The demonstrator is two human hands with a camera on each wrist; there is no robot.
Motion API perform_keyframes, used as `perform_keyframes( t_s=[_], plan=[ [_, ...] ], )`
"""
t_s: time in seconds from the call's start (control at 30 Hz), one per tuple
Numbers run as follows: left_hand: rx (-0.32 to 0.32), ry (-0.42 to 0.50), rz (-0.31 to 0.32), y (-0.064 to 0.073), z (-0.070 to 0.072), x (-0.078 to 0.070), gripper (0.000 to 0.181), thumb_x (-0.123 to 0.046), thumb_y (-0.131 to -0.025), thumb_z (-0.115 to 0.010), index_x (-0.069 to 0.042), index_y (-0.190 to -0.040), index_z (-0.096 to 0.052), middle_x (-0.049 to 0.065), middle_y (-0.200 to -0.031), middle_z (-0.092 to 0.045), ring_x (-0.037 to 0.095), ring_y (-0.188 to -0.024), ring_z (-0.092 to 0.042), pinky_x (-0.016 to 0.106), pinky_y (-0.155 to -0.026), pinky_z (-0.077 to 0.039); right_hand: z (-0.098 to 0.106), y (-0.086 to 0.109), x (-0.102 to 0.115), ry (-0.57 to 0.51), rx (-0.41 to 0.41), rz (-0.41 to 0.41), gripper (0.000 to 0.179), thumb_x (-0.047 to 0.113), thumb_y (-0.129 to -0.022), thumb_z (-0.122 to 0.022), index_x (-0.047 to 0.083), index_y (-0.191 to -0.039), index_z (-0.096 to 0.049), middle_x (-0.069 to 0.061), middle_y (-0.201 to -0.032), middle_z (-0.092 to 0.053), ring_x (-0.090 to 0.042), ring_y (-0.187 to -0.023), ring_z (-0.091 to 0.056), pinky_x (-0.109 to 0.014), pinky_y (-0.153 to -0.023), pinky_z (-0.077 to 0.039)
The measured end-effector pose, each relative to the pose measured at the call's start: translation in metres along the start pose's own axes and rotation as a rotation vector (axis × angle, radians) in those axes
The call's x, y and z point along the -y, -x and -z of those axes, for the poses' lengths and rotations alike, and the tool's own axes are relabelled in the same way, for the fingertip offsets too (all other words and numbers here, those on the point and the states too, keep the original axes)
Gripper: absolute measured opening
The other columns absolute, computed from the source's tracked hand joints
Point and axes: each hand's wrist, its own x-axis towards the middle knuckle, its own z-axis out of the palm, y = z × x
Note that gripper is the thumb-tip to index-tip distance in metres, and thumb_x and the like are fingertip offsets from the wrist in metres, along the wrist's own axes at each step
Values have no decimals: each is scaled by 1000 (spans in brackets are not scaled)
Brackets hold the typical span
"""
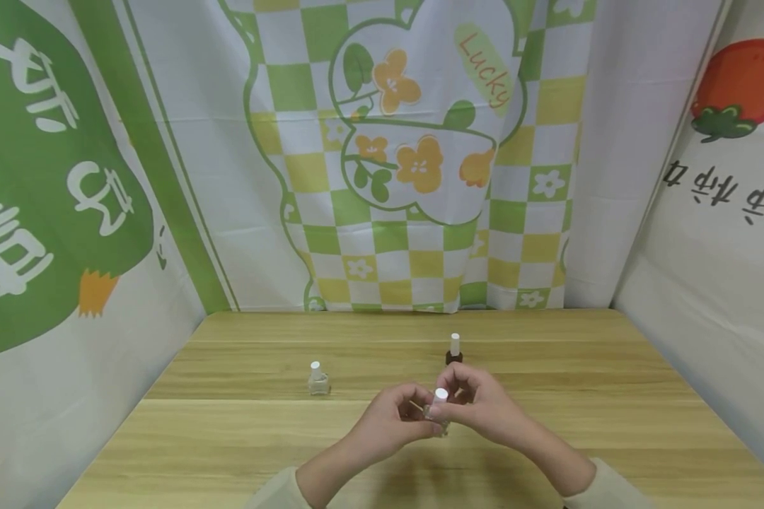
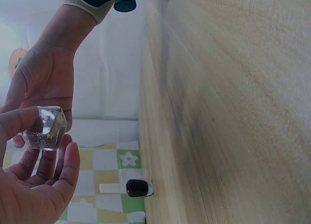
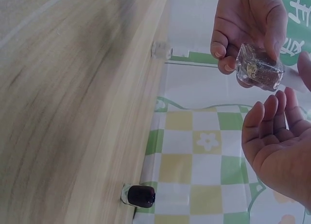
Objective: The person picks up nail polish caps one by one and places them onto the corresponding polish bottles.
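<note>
Held above the tabletop is a small clear nail polish bottle point(image 2: 46, 129) with glittery contents and a white cap point(image 1: 441, 396). My left hand point(image 1: 385, 422) grips its glass body between thumb and fingers. At the white cap, my right hand point(image 1: 487, 410) pinches with thumb and fingertips. In the right wrist view, the bottle lies tilted on its side, its cap towards the right hand. Just beyond the right hand, a dark nail polish bottle point(image 1: 454, 358) with a white cap stands upright on the table.
Another clear nail polish bottle point(image 1: 319, 385) with a white cap stands on the wooden table point(image 1: 229, 438), left of the hands. A checked, flowered curtain point(image 1: 420, 268) hangs along the table's back edge. Printed cloths flank both sides.
</note>
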Motion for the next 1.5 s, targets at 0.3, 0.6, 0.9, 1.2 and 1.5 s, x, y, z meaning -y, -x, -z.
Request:
perform_keyframes(
  t_s=[0.3, 0.6, 0.9, 1.2, 1.5],
  plan=[
    [3, 15, -9, -1, 0, 0, 22, -9, -83, -75, -5, -102, -64, 3, -100, -65, 19, -85, -64, 28, -73, -55, 5, 1, -1, 26, 21, 45, 26, 9, -86, -73, 4, -110, -65, -8, -92, -63, -17, -83, -57, -30, -69, -52],
    [-14, 10, 8, -1, 0, 0, 23, -10, -83, -75, -4, -102, -64, 4, -102, -64, 19, -86, -64, 28, -73, -55, 6, 0, -2, -11, 70, 125, 21, 8, -91, -67, 5, -112, -68, -12, -93, -63, -16, -84, -57, -33, -66, -54],
    [-24, -3, 17, -1, 0, -1, 26, -13, -82, -76, -6, -104, -65, 3, -102, -65, 19, -86, -63, 28, -72, -54, 4, 0, -1, -14, 51, 102, 10, 7, -90, -68, 7, -101, -69, -9, -91, -61, -18, -83, -59, -32, -67, -53],
    [-20, -4, -7, -1, 0, 0, 25, -11, -82, -76, -6, -104, -65, 2, -99, -66, 18, -85, -64, 27, -71, -54, 0, -1, -1, -23, 21, 13, 12, 6, -87, -71, 3, -92, -62, -8, -87, -61, -17, -77, -59, -30, -66, -54],
    [6, 4, -17, 0, 0, 0, 26, -10, -84, -75, -5, -106, -63, 2, -101, -64, 18, -86, -63, 28, -73, -55, -3, 0, -1, -15, -2, -10, 17, 9, -85, -74, 3, -89, -58, -7, -83, -60, -16, -70, -59, -28, -62, -53]
  ],
)
